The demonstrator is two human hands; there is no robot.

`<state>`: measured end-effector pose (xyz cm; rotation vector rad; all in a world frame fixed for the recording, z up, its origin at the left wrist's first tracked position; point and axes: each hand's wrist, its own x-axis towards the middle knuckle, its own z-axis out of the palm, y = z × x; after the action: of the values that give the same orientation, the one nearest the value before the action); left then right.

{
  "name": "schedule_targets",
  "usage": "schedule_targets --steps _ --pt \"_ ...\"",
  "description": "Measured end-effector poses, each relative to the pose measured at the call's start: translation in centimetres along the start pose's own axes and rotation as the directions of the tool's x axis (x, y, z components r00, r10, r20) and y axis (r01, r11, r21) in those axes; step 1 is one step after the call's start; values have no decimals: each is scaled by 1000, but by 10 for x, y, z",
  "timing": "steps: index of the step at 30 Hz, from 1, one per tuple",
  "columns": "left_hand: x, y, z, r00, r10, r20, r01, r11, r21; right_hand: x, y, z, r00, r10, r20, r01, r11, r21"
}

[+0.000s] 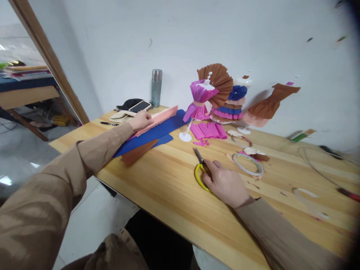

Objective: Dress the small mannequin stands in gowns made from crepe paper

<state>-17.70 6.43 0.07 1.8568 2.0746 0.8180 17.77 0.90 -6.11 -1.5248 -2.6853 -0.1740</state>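
Note:
My left hand [141, 120] reaches to the far left of the table, its fingers closed on the edge of folded salmon-pink crepe paper [161, 119]. Beneath that paper lie blue crepe paper [152, 133] and a brown piece [137, 153]. On the near side of the table my right hand [225, 183] grips scissors by their yellow handles [199, 178], with the dark blades pointing away from me. Folded magenta crepe paper [208, 131] rests beyond the scissors. Behind it stands a small dress form in a magenta paper dress [198, 95], on a white round base.
More small forms wear a layered paper dress [228, 107] and a brown paper dress [275, 103] by the wall. A roll of tape [248, 164] and scraps lie right of my hand. A phone [140, 106], pen [109, 123] and flask [156, 88] are at the back left.

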Motion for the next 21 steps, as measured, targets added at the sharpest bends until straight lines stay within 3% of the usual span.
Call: schedule_targets --steps 2,4,6,7,10,12,13,14,15,17,18,19,21 --pt "-8 7 -7 998 -26 -62 18 992 -121 0 0 -2 1000 9 6 -9 1000 10" --pt "-23 15 -13 997 -52 -48 33 942 -334 0 -1 -4 1000 20 17 -21 1000 17" --pt "-44 23 -16 994 -39 100 99 694 -713 0 -1 -7 999 23 28 -23 999 27" --pt "-56 26 -16 984 3 178 145 570 -809 0 -1 -8 999 23 29 -24 999 35" --pt "-91 36 -11 942 102 320 258 389 -884 -2 -2 -12 999 29 -24 -26 991 129" --pt "-109 45 -4 897 146 417 343 364 -866 -3 -3 -14 998 5 -60 18 927 376" --pt "-115 50 0 871 180 457 368 378 -849 -4 -4 -14 999 -29 -42 48 824 565" --pt "-119 55 5 838 223 499 384 409 -828 -4 -6 -15 997 -83 -2 56 652 756" --pt "-121 61 10 800 271 535 385 452 -805 -5 -8 -15 987 -155 47 24 426 905" --pt "-120 74 22 706 378 600 355 544 -760 -6 -11 -17 949 -292 118 -130 -23 991" --pt "-118 79 28 654 421 629 333 585 -739 -6 -12 -17 940 -313 133 -198 -187 962" --pt "-115 85 35 604 457 653 316 615 -723 -6 -13 -18 945 -294 142 -233 -303 924" --pt "-108 94 48 510 499 701 314 650 -692 -4 -11 -18 974 -156 164 -216 -423 880"
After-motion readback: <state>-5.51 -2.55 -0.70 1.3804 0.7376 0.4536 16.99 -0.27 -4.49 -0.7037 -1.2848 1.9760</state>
